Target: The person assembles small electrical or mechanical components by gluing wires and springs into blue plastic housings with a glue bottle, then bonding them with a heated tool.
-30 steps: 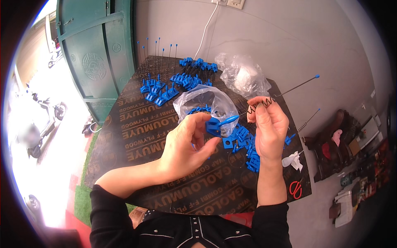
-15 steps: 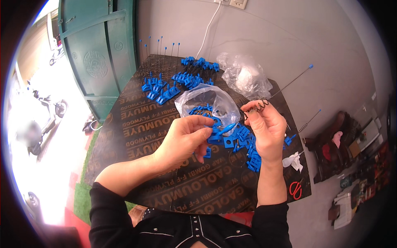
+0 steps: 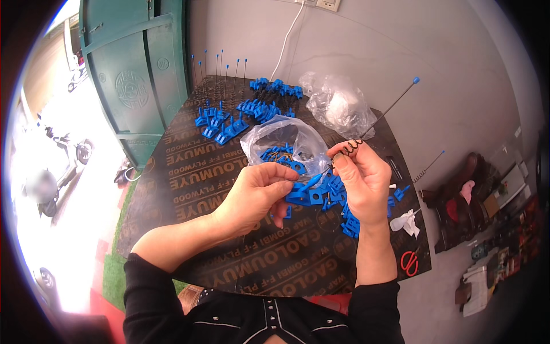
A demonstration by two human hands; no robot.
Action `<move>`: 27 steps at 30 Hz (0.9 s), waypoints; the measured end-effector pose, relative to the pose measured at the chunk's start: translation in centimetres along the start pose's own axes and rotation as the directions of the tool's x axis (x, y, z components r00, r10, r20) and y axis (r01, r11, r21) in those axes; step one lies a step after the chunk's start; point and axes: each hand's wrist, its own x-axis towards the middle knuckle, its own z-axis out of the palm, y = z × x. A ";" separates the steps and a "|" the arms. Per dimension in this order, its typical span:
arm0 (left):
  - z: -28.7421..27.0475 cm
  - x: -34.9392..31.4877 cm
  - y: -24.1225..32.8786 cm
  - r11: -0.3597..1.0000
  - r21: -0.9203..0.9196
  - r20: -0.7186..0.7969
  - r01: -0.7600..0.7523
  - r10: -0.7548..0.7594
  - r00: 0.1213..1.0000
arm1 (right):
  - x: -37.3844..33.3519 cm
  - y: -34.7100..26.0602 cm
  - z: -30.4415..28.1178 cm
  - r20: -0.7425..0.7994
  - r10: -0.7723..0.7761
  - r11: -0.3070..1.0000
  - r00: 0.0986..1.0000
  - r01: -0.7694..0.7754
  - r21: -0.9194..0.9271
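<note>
Open clear plastic bag mid-board holding blue parts, crumpled clear bag at far edge

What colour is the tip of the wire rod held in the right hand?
Blue; the rod tip shows clearly in the head view, above the right hand.

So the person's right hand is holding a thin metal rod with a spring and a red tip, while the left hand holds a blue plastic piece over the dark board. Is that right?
Not quite: the tip is blue, not red. The head view shows the right hand holding the thin spring rod, which ends in a small blue tip. The rest holds: the left hand holds a blue plastic piece over the dark board.
</note>
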 end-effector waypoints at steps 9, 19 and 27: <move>-1.1 -0.8 -1.1 0.999 -0.036 -0.014 0.009 -0.010 1.000 | -0.3 0.8 0.9 -0.026 -0.034 0.998 0.999 0.036 0.053; -7.5 -4.1 -2.3 0.996 0.086 -0.291 -0.030 0.054 0.955 | -0.3 1.0 3.5 0.129 0.040 0.994 0.991 -0.052 0.092; -11.3 -5.7 -1.9 0.983 0.184 -0.426 -0.017 0.095 0.899 | 4.0 2.2 10.0 0.302 0.115 0.977 0.946 -0.163 0.139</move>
